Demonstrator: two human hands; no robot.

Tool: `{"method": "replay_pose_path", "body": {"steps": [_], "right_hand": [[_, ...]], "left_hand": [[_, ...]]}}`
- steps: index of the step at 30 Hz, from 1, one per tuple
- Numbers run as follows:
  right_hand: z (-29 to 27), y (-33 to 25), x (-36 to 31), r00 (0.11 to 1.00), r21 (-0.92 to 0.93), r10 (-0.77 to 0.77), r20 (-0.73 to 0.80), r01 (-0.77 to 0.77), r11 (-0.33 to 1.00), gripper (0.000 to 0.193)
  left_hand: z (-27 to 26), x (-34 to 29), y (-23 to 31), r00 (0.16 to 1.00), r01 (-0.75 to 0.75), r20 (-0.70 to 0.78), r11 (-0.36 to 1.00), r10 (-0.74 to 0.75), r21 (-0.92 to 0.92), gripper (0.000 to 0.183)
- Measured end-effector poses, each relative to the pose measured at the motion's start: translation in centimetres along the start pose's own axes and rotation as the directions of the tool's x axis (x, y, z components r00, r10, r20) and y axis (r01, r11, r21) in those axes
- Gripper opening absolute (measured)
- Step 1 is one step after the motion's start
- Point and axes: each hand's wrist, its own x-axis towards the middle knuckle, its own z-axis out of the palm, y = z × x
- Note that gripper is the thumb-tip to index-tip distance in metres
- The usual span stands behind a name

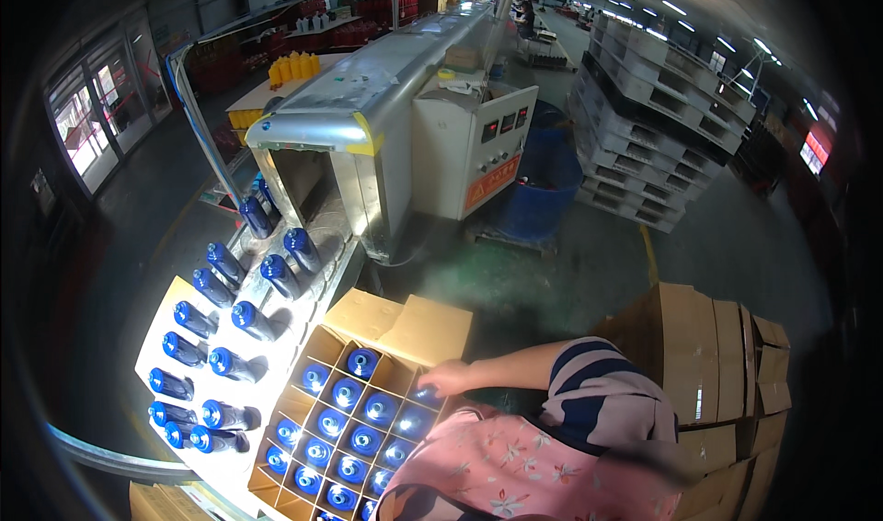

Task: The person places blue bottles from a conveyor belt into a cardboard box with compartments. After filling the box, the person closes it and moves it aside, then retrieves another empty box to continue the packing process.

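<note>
My right hand (448,378) reaches in from the right over the far right part of an open cardboard box (432,326). Its fingers are closed at the top of a blue bottle (426,396) in one of the divided cells. Several other blue bottles (365,440) stand upright in the box, one to a cell, with cardboard dividers between them. At least one cell beside my hand holds no bottle that I can see. My left hand is out of view.
Left of the box, several blue bottles (221,362) stand on a brightly lit conveyor (294,323) leading from a metal tunnel machine (354,107). A control cabinet (460,153), blue drum (543,194) and stacked pallets (635,125) stand beyond. Flattened cartons (690,355) are at right.
</note>
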Motion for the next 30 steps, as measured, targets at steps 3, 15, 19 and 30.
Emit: {"method": "replay_pose_path", "body": {"steps": [3,15,19,30], "right_hand": [[0.4,-1.2,-0.1,0.996,-0.079,0.088,-0.004,-0.088,0.993,0.04],[5.4,-5.1,-0.2,0.881,0.235,0.37,-0.295,-0.309,0.922,0.027],[5.4,-6.2,-0.1,0.886,0.507,0.255,-0.387,-0.026,0.862,0.026],[-13.5,-11.6,3.5,0.975,0.475,0.054,-0.216,0.057,0.878,0.022]], "left_hand": [[-0.1,-0.8,-1.6,1.0,-0.025,-0.014,1.0,0.025,0.002,0.044],[-1.7,-4.1,-12.2,0.998,-0.047,-0.045,0.996,0.043,-0.073,0.034],[-1.2,-4.2,-12.9,0.998,0.053,-0.037,0.995,-0.056,-0.087,0.031],[-0.7,-2.3,-11.2,0.99,0.135,0.033,0.991,-0.136,0.026,0.03]]}}
